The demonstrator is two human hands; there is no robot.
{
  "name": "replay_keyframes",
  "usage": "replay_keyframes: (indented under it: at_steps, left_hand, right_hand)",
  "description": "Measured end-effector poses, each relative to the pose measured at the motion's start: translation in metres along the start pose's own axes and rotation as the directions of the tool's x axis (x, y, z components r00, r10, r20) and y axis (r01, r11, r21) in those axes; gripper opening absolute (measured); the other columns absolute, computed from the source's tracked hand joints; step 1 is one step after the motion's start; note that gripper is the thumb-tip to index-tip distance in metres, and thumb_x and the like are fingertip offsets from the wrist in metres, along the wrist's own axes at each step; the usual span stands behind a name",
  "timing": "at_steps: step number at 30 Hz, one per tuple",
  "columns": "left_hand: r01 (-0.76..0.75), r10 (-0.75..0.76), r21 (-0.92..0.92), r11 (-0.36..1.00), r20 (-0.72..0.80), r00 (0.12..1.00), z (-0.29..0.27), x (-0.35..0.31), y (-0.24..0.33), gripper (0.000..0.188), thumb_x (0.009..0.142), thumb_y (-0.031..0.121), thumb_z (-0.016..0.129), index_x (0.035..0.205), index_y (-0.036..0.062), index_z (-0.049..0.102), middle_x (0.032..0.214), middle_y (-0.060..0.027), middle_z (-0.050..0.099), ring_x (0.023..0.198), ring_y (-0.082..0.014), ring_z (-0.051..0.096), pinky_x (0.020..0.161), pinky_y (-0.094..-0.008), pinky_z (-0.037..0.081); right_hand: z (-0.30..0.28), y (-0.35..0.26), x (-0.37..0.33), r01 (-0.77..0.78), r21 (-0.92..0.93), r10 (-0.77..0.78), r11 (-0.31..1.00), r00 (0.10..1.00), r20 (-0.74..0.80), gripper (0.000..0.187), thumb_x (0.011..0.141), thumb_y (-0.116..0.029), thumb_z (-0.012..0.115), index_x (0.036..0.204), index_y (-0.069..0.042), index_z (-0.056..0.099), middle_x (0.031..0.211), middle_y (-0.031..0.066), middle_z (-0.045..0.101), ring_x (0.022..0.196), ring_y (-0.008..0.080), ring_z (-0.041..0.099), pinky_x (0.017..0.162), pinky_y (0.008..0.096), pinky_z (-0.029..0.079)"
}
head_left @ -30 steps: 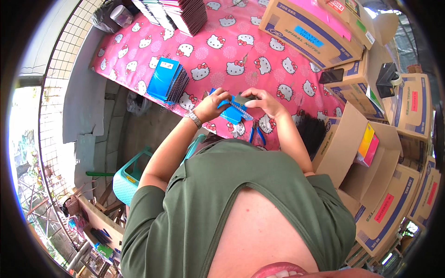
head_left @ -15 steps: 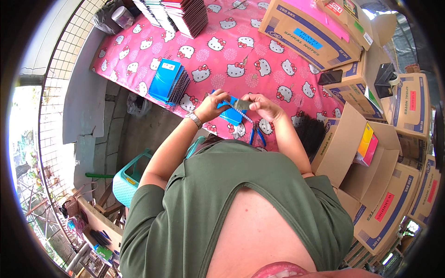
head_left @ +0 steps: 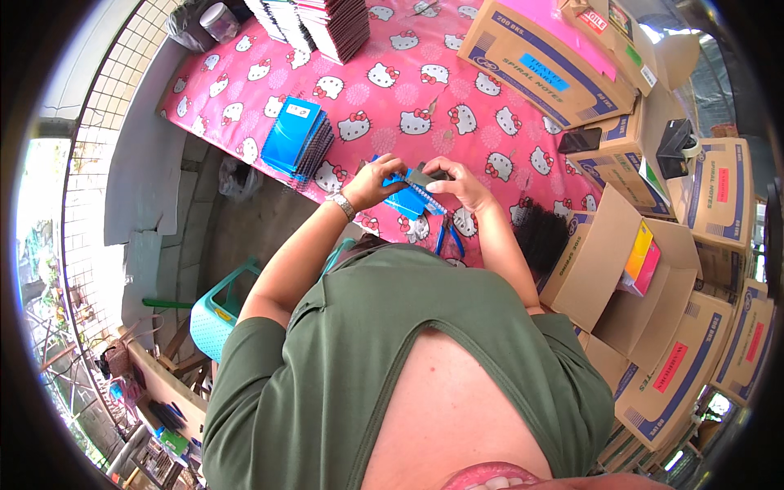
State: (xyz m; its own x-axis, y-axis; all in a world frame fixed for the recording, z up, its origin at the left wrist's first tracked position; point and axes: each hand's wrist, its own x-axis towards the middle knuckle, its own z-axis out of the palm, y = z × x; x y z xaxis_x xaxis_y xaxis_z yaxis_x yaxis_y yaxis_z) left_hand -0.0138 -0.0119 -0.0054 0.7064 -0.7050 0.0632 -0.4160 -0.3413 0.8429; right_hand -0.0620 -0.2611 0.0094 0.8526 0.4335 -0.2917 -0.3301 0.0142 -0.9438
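Observation:
A small blue spiral notebook lies at the table's near edge, its coil-bound edge slanting toward the lower right. My left hand is closed on the notebook's upper left end, thumb and fingers pinched at the binding. In my right hand, thumb and fingers pinch a dark greyish flat piece set against the bound edge; what it is cannot be made out. Blue-handled pliers rest just below the notebook, handles toward me. A stack of blue spiral notebooks stands left of my left hand.
The table has a pink patterned cover. Taller notebook stacks stand at the far side. Black coils are heaped right of my right hand, beside an open carton. More cartons crowd the right. A turquoise stool is at lower left.
My right hand has shifted slightly left and up, bringing the flat piece down along the notebook's bound edge. My left hand stays at the same end of the binding.

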Motion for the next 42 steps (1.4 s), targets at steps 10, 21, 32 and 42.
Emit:
replay_keyframes:
  at_steps: [10,21,32,42]
  left_hand:
    - [0.145,-0.178,-0.221,0.964,-0.139,0.974,0.004,-0.004,0.000,0.021,0.088,0.008,0.072,0.107,0.0010,0.066,0.097,-0.0073,0.069,0.090,-0.0146,0.067,0.079,-0.0293,0.055]
    - [0.122,-0.217,-0.300,0.946,-0.309,0.926,0.027,-0.021,-0.008,0.020,0.093,0.009,0.069,0.109,0.0001,0.063,0.091,-0.0071,0.067,0.077,-0.0127,0.068,0.069,-0.0264,0.056]
    - [0.123,-0.174,-0.203,0.971,-0.259,0.950,0.021,-0.016,-0.010,0.013,0.090,0.009,0.070,0.101,0.0022,0.067,0.090,-0.0107,0.069,0.075,-0.0186,0.071,0.066,-0.0300,0.057]
    - [0.099,-0.149,-0.207,0.973,-0.246,0.958,0.019,-0.020,-0.014,0.010,0.089,0.002,0.068,0.098,-0.0009,0.070,0.084,-0.0058,0.068,0.076,-0.0099,0.065,0.068,-0.0258,0.054]
  right_hand:
    - [-0.017,0.104,-0.037,-0.345,-0.802,-0.549,0.487,0.594,-0.588,0.072,0.075,-0.037,0.081,0.136,-0.013,0.051,0.140,0.0130,0.047,0.128,0.0366,0.044,0.105,0.0538,0.035]
    - [0.037,0.165,-0.086,-0.615,-0.638,-0.211,0.464,0.622,-0.754,0.078,0.077,-0.033,0.077,0.141,-0.006,0.041,0.121,0.0210,0.052,0.112,0.0393,0.051,0.097,0.0490,0.043]
    - [0.095,0.007,-0.048,0.040,-0.767,-0.559,0.641,0.708,-0.430,0.048,0.073,-0.022,0.078,0.116,-0.003,0.068,0.103,0.0114,0.062,0.098,0.0312,0.058,0.088,0.0424,0.049]
    - [0.119,-0.005,-0.028,-0.100,-0.810,-0.480,0.578,0.761,-0.437,0.043,0.082,-0.020,0.075,0.118,0.001,0.064,0.101,0.0111,0.064,0.087,0.0241,0.065,0.075,0.0367,0.053]
